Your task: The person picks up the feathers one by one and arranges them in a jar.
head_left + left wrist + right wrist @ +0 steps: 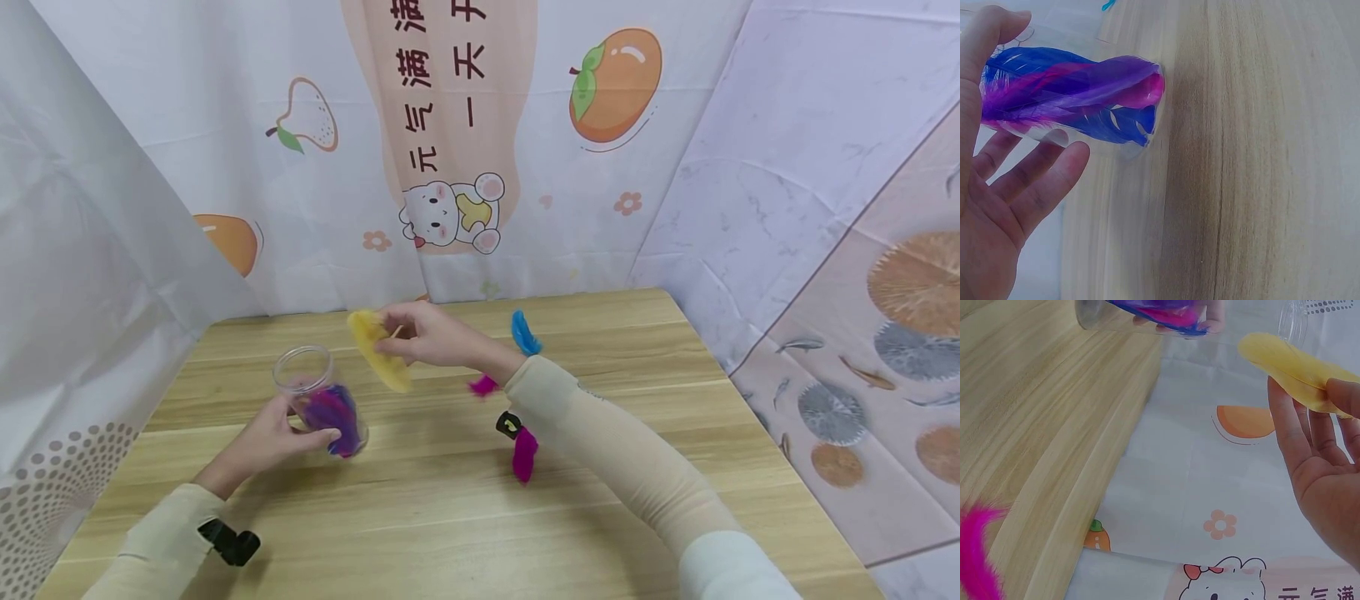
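In the head view my left hand (273,440) grips a clear open-topped jar (302,368), tilted a little to the left. Blue, purple and pink feathers (1079,94) fill its lower part, seen through the wall in the left wrist view. My right hand (431,336) pinches a yellow feather (1294,370) between thumb and fingers, held up beside the jar's rim and to the right of it. The left fingers and thumb curve around the jar in the left wrist view.
A blue feather (525,333) lies at the back of the wooden table (420,517), beyond the right forearm. Two magenta feathers lie nearer, one (524,457) beside the right wrist's black strap mount (508,425), another (483,386) by the forearm. A printed curtain (480,275) hangs behind the table.
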`<state>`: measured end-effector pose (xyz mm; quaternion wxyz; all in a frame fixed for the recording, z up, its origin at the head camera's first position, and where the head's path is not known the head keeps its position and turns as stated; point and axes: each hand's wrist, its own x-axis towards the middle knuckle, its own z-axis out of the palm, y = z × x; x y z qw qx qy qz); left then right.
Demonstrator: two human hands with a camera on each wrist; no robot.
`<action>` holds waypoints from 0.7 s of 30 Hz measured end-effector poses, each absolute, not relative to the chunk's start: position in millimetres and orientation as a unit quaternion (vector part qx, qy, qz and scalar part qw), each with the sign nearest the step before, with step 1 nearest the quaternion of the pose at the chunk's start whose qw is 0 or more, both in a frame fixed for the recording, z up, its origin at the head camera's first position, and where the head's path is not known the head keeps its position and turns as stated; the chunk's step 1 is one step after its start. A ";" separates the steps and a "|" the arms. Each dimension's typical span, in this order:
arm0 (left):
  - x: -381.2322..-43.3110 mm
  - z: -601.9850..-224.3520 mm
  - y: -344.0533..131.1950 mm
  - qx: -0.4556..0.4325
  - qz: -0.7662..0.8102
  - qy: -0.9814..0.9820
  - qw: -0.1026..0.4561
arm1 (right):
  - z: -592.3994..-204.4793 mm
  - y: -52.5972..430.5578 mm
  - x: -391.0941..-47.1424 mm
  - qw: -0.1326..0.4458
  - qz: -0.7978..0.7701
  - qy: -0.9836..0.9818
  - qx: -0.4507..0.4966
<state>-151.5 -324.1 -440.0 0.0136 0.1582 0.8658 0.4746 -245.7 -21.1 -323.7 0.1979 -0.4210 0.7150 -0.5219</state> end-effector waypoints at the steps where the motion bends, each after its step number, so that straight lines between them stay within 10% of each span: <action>1: -151.5 -439.7 -324.1 0.157 0.477 0.865 0.015 | -323.4 -21.5 -245.5 0.199 -0.522 0.715 -0.421; 21: -150.7 -436.4 -321.6 0.154 0.489 0.858 0.027 | -302.7 -40.3 -235.4 0.211 -0.551 0.696 -0.409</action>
